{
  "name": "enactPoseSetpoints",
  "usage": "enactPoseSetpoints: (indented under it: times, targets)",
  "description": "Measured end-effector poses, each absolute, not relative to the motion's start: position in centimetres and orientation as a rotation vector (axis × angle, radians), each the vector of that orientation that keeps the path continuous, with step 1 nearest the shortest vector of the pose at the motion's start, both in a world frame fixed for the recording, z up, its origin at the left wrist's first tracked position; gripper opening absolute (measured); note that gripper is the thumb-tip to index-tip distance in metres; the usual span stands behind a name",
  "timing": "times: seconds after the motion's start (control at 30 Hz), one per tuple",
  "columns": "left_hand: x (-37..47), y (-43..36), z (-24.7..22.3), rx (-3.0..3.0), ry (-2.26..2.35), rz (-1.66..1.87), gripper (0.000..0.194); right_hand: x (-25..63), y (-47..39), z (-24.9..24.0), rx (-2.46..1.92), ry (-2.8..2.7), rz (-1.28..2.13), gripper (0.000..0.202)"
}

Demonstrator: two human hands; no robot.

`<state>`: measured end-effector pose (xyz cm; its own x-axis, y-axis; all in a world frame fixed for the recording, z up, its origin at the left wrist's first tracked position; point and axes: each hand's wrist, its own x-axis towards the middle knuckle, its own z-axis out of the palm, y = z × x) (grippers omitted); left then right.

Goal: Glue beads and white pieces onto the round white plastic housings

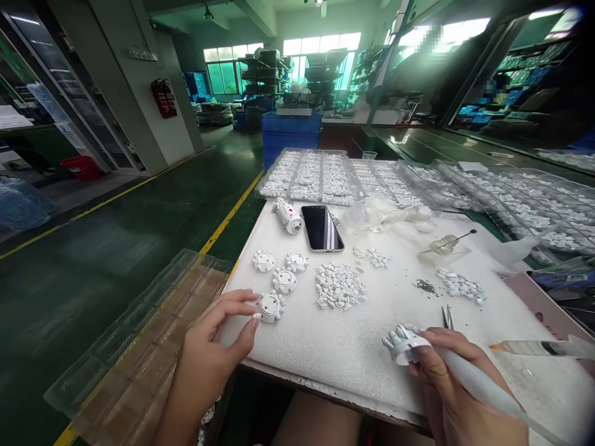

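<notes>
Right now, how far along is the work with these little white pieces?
Four round white assemblies look done, though I can't confirm that. In hand: the right hand holds another white part, while the left hand is at the nearest round one. Left: the heap of small loose pieces suggests plenty remains.

Far beyond the phone (323, 229), loads on the shelves (264, 77) blur together (pixelation masks patches farther right). Right of and nearer than the phone, dark specks (426, 287) are too small to identify; the right hand (458, 378) partly hides its white piece (403, 344).
</notes>
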<state>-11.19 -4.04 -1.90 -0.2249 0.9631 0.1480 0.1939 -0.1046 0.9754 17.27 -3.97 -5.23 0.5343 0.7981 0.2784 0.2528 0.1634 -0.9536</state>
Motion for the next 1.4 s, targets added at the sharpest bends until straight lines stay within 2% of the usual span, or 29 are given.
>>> enactPoseSetpoints:
  times: [0.1,0.23,0.53,0.7,0.87,1.0,1.1,1.4]
  targets:
    - [-11.5,-2.5,-1.8,1.241,1.336,1.370,0.007,16.8,-4.2,-5.0,-1.406,-0.977,0.527,0.034]
    - [-11.4,-2.0,-1.5,1.245,1.275,1.313,0.009,16.6,-4.3,-5.2,-1.441,-1.031,0.405,0.031]
    - [-8.8,-5.6,-1.8,1.152,1.214,1.248,0.008,16.9,-4.3,-5.2,-1.496,-1.071,0.392,0.031]
    - [-8.4,-5.6,-2.5,1.135,1.275,1.337,0.007,16.7,-4.6,-4.1,-1.380,-0.834,0.772,0.040]
    - [-9.5,-2.7,-2.5,1.087,1.117,1.355,0.007,12.7,-5.1,-2.7,-1.158,-0.607,1.360,0.041]
    - [-9.7,-1.9,-2.2,1.035,1.030,1.293,0.007,9.5,-4.9,-2.9,-0.974,-0.500,1.633,0.037]
    - [-9.3,-2.5,-2.3,1.010,0.997,1.294,0.008,8.9,-4.6,-2.9,-0.957,-0.417,1.620,0.040]
    - [-7.2,-5.9,-2.7,0.969,0.921,1.333,0.009,10.4,-3.9,-1.6,-1.115,-0.408,1.295,0.048]
